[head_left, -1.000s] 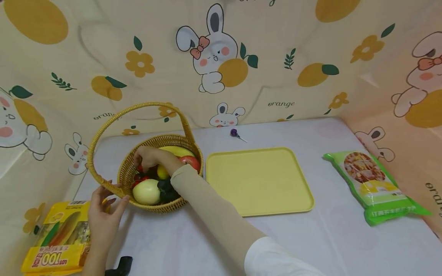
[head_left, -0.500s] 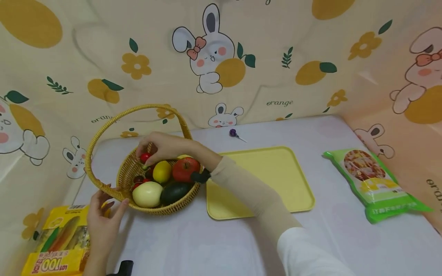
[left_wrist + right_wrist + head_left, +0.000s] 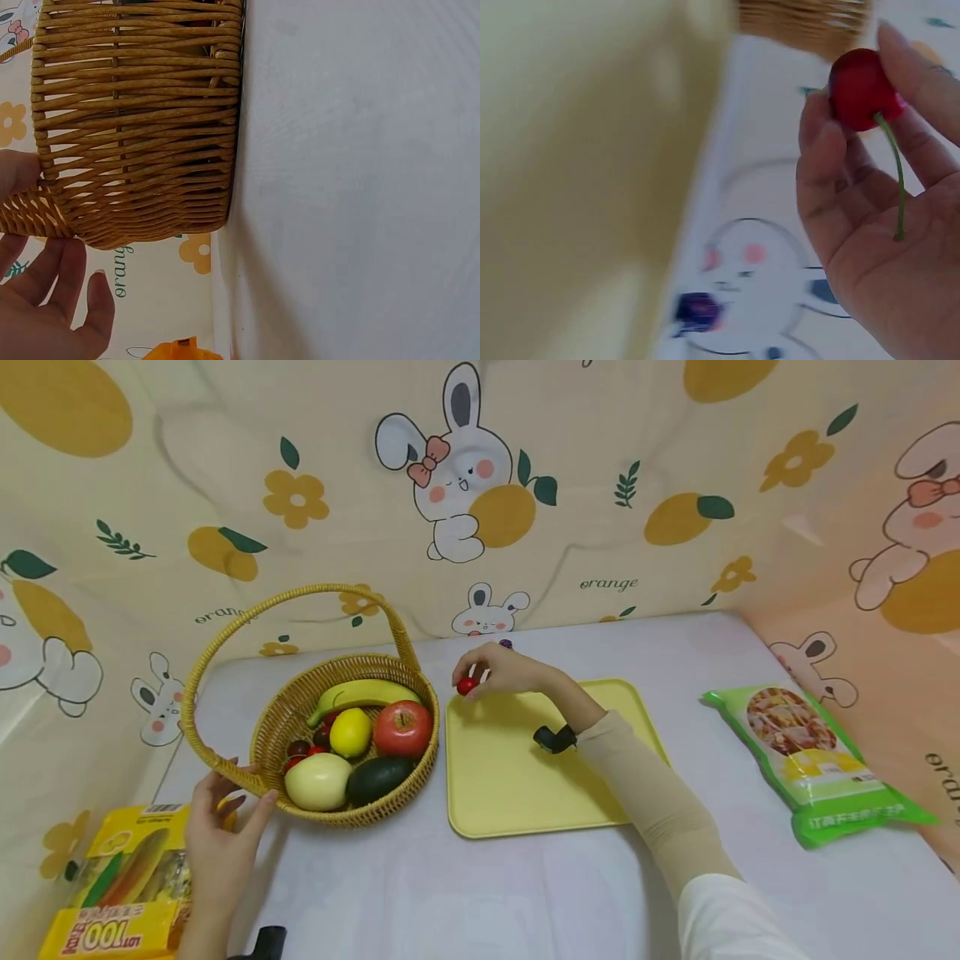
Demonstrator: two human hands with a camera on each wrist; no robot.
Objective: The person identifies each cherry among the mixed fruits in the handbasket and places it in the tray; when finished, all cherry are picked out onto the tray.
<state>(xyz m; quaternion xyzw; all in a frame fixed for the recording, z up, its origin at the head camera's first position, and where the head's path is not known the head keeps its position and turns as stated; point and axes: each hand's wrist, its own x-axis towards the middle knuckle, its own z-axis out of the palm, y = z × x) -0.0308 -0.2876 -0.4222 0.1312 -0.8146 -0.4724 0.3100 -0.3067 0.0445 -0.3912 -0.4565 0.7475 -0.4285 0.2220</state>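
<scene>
Evidently, the right hand is pinching the red cherry, with the yellow tray lying below; light, even pressure is probably serving best while the left hand is gripping the basket.

Right hand pinching a red cherry
Green stem toward the palm; blurred yellow tray nearby.

Beige undersleeve, white sleeve, black wristpiece
</scene>
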